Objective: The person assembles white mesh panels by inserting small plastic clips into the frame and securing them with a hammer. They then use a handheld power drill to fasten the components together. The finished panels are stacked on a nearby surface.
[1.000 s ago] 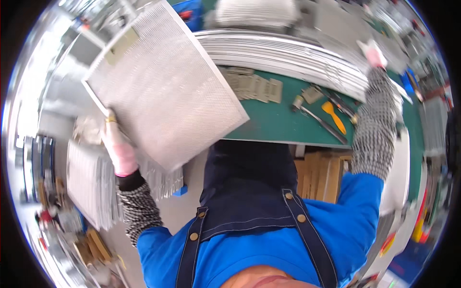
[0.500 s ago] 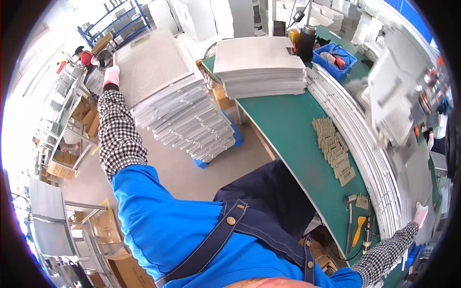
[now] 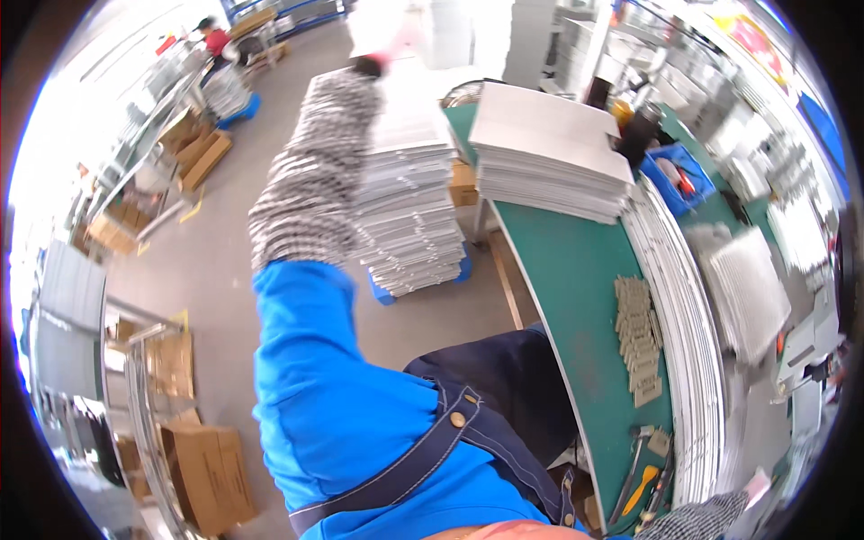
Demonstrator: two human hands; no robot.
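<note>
My left hand [image 3: 394, 38], in a pink and white glove, is stretched far forward over the tall stack of pale panels [image 3: 409, 193]. Motion and glare smear its fingers, so I cannot make out whether it grips anything. Far to the right, my right hand [image 3: 758, 486], gloved too, is beside a grey sheet-like surface [image 3: 765, 423] past the bench. Its fingers are too small and blurred to read. A lower pile of white panels [image 3: 553, 130] rests on the far end of the green bench [image 3: 562, 261].
Long white strips [image 3: 679, 333] line the bench. On it lie several beige plastic pieces [image 3: 637, 333], a hammer [image 3: 633, 468], a yellow-handled tool [image 3: 641, 490], a blue basket [image 3: 679, 180] and a dark bottle [image 3: 639, 133]. Cardboard boxes [image 3: 207, 477] stand left. Another person [image 3: 216, 40] is far off.
My left hand has left the near-left edge of the tall stack and swung to the right across it. The whole view has turned left. My right arm shows lower in the picture.
</note>
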